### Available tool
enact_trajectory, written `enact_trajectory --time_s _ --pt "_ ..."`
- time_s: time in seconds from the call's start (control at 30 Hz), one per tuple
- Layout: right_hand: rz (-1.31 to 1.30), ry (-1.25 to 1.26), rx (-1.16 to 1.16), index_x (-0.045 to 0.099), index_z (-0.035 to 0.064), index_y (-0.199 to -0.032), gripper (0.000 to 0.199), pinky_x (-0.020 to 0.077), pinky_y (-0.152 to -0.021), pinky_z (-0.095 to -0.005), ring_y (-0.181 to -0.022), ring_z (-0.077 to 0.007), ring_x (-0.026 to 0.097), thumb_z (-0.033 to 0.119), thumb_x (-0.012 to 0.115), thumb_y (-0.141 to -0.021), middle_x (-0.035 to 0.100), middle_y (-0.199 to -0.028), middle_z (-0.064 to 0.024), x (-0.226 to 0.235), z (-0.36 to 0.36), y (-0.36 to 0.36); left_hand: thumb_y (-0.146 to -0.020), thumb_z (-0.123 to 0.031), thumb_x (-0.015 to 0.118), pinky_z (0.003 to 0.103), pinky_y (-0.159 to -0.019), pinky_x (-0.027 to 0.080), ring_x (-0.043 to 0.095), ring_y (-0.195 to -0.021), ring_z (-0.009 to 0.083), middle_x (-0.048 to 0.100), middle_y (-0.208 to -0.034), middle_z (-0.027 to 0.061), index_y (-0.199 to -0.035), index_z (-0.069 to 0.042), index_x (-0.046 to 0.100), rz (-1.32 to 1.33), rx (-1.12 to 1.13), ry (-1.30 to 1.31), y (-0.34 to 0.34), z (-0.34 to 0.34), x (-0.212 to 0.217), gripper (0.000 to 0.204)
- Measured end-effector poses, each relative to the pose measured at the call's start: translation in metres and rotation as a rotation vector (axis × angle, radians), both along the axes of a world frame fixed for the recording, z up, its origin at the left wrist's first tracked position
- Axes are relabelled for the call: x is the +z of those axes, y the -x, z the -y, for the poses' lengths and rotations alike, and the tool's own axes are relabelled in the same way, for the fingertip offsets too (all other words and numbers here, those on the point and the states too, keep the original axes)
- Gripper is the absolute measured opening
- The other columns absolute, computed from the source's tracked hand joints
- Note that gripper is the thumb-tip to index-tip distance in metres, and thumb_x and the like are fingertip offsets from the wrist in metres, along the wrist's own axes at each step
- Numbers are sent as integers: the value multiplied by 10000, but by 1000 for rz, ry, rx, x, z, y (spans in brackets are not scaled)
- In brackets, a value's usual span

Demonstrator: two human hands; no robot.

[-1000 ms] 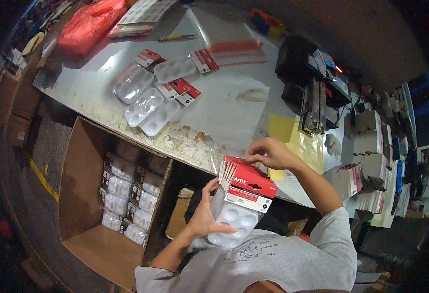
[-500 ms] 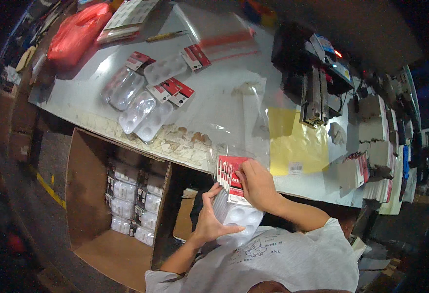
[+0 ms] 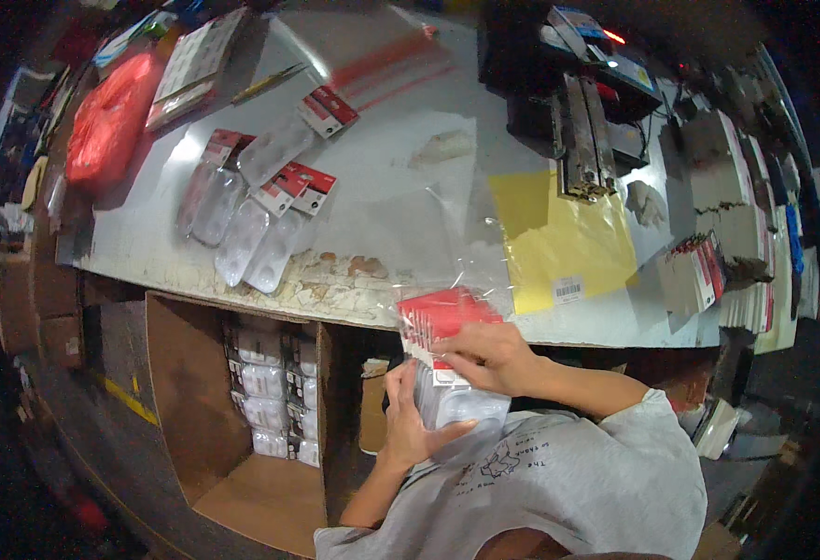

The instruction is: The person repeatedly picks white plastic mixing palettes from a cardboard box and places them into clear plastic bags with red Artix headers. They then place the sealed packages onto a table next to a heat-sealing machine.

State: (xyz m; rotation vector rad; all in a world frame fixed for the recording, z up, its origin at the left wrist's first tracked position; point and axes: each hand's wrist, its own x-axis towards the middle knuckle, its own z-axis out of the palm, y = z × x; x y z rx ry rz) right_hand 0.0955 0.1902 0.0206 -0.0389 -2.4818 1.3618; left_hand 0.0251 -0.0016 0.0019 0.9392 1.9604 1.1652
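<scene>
From my remote seat, I have the left hand (image 3: 410, 425) grasping a stack of white paint palettes (image 3: 470, 406), thumb across its front; the right hand (image 3: 491, 357) has bent fingers at the red header cards (image 3: 449, 311), whether pinching I can't tell. I'd steady the lower grip, card edges even. The right forearm lies nearly crosswise; the stack sits between grey shirt (image 3: 578, 476) and surface (image 3: 615, 319).

Packing workshop, worn worktable (image 3: 139, 247), open carton (image 3: 184, 392)
</scene>
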Motion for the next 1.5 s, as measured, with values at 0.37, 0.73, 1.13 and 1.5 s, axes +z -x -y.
enact_trajectory --time_s 0.37,0.73,1.13,1.5 --pt "-208 -640 -64 621 56 -1027 371 437 -593 -327 -684 -163 532 162 596 -672 503 -717 -21 -11 -45 -17 -535 -300 836 391 -957 334 378 -1120 270 311 -1181 122 -1223 -102 420 79 96 -37 1 5 -24 828" --pt "237 25 39 551 139 -675 52 453 -574 -407 -622 -306 555 151 601 -682 539 -620 -96 -57 16 -69 -526 -282 839 422 -984 316 365 -1168 279 323 -1271 146 -1340 -83 190 481 317 -173 -8 17 -44 1060" --pt "-49 -16 -386 578 49 -949 284 493 -563 -360 -633 -276 590 -32 622 -680 575 -732 -87 -68 30 -73 -476 -227 853 412 -969 362 411 -1164 283 321 -1325 175 -1417 -54 -74 668 392 -373 -44 60 -72 1333" --pt "717 239 66 584 58 -1081 305 503 -725 -380 -826 -296 628 118 601 -782 620 -927 -125 -56 19 -115 -508 -92 820 373 -989 354 457 -1148 249 438 -1248 151 -1382 -18 198 783 502 -170 -20 -11 -26 1075"
